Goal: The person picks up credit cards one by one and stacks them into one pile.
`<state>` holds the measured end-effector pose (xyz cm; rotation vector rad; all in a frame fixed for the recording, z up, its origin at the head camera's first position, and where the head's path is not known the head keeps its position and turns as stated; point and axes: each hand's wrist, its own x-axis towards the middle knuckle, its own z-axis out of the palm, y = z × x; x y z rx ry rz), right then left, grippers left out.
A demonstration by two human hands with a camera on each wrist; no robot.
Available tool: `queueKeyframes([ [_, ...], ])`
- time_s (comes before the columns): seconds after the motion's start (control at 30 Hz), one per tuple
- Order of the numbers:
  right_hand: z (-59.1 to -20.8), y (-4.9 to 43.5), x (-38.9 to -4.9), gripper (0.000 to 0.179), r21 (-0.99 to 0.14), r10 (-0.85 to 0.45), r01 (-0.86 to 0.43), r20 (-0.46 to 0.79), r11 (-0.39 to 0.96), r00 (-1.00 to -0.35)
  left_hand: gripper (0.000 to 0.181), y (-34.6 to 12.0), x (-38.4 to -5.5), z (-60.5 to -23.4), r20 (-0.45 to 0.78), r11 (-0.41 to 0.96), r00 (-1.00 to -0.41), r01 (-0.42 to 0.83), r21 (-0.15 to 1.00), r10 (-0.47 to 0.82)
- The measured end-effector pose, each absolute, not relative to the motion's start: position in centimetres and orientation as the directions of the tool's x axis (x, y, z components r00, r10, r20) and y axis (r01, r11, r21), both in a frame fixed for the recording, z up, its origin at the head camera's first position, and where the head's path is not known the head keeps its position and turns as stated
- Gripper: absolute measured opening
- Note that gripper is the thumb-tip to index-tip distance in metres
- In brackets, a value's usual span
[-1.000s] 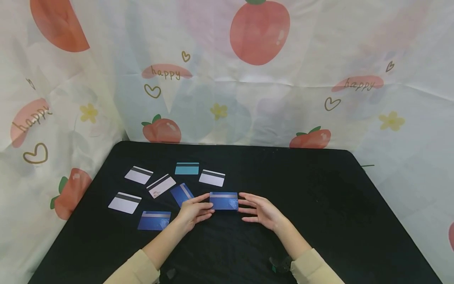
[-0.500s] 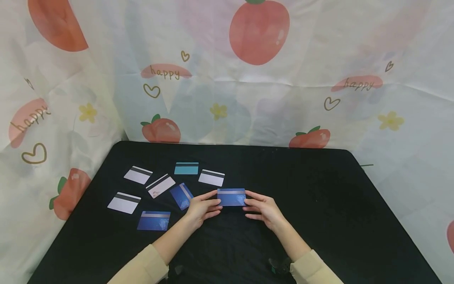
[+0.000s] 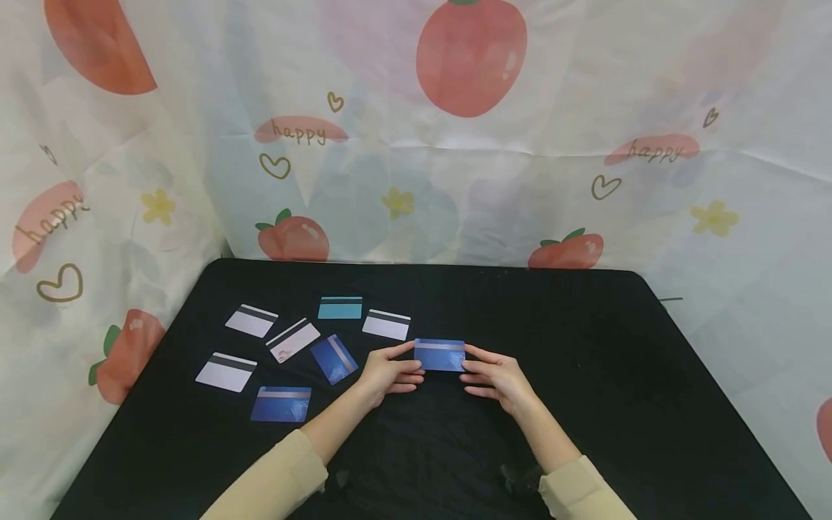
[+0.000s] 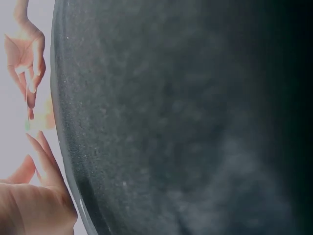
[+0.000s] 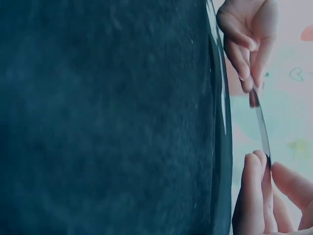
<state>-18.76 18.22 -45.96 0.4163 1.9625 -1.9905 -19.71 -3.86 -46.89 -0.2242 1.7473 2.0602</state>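
In the head view a blue card (image 3: 440, 355) with a pale stripe is held up between both hands, its broad side facing the camera. My left hand (image 3: 388, 374) pinches its left edge and my right hand (image 3: 500, 379) pinches its right edge. The right wrist view catches the same card (image 5: 262, 127) nearly edge-on and slightly bowed, raised off the table. Left of the hands lie a blue card (image 3: 334, 360) set at a slant and another blue card (image 3: 281, 404). A white card (image 3: 386, 325) lies just behind the left fingers.
A turquoise card (image 3: 340, 308) lies farther back. Several white cards with dark stripes, including one slanted white card (image 3: 293, 340), are spread on the left of the black table (image 3: 585, 339). A printed curtain (image 3: 481, 188) hangs behind the table's far edge.
Both hands have carried the blue card to the right and a little upward. The right fingers, loosely beside the card earlier, have closed on its right edge. The slanted blue card is now uncovered.
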Motion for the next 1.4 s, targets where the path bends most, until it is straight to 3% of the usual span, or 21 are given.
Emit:
queueKeyframes([
  [1.03,-46.4,21.5,-20.0,0.052,-0.865,0.01,0.482,-0.486,0.137,-0.874,0.048,-0.3,-21.6,-47.6,-0.485,-0.066,-0.846,-0.509,0.858,0.224],
  [1.4,-46.7,21.7,-19.9,0.053,-0.863,-0.01,0.471,-0.481,0.18,-0.877,0.05,0.2,-21.5,-48.0,-0.475,-0.041,-0.855,-0.493,0.869,0.206],
])
